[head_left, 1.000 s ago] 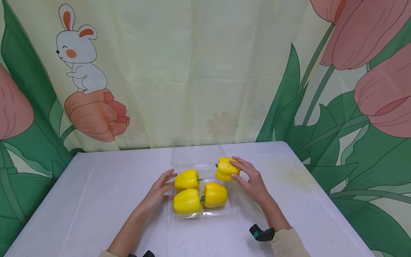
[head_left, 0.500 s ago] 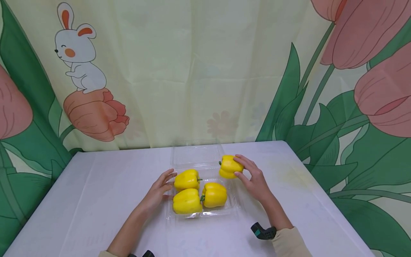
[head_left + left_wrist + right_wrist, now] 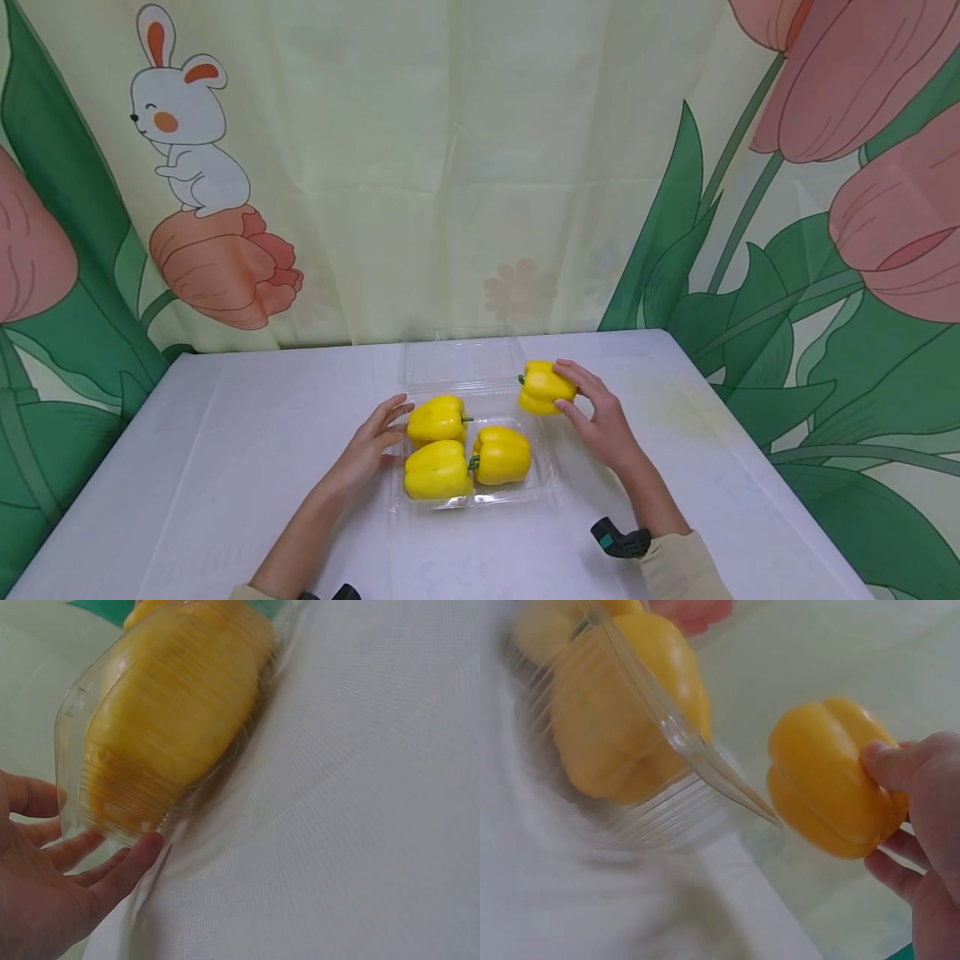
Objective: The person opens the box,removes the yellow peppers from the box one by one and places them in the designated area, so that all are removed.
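The right hand (image 3: pixel 600 423) holds a yellow bell pepper (image 3: pixel 543 390) between its thumb and fingers, parted about as wide as the pepper; the stem points left. The pepper is raised at the far right corner of a clear plastic container (image 3: pixel 498 405) on a white-covered desk (image 3: pixel 225 467), and the right wrist view shows it just apart from the rim. The left hand (image 3: pixel 372 437) is loosely spread along the container's left side, its fingertips and thumb touching the plastic. Three more yellow peppers lie on their sides inside: a far-left pepper (image 3: pixel 437 419) and a near-left pepper (image 3: pixel 437 471), both with stems to the right, and a near-right pepper (image 3: pixel 504 456) with its stem to the left. A clear lid (image 3: pixel 459 363) lies folded back behind them. Compared with a second ago, the right hand and its pepper have shifted to the right and slightly farther back, from over the far right part of the container toward its outer edge; the left hand and the three other peppers stay in place.
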Available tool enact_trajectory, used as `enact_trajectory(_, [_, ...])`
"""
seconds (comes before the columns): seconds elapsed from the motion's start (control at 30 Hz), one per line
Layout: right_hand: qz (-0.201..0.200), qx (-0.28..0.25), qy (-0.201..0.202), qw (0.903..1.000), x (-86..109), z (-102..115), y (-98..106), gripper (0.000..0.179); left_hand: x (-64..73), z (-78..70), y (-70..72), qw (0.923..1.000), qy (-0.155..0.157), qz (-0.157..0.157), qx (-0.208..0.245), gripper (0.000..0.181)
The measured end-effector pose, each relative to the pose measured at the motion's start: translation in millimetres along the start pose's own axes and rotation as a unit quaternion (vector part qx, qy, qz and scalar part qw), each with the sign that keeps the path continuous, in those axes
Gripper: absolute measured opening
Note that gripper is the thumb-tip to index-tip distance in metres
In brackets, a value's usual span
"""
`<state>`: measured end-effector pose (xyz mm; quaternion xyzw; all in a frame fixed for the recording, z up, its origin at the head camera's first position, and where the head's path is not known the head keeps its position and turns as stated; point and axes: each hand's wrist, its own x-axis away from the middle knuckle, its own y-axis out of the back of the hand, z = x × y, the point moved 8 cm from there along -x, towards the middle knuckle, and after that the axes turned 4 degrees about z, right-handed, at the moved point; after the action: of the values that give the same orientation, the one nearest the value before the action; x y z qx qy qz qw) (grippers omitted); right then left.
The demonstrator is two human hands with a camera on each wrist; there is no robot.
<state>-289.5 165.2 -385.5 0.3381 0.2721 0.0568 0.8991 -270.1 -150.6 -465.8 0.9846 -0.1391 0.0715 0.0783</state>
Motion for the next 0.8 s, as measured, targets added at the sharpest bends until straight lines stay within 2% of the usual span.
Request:
enact_trajectory(0.23, [0.000, 0.009, 0.004, 1.0000, 0.0, -2, 4, 0.049, 0.5, 0.0, -0.2, 1.0000, 0.003, 0.000, -0.004, 0.056])
enact_trajectory(0.8, [0.020, 0.016, -0.015, 0.9996, 1.2, -11, 10, 0.051, 1.2, -0.6, -0.6, 1.0000, -0.003, 0.006, -0.004, 0.055])
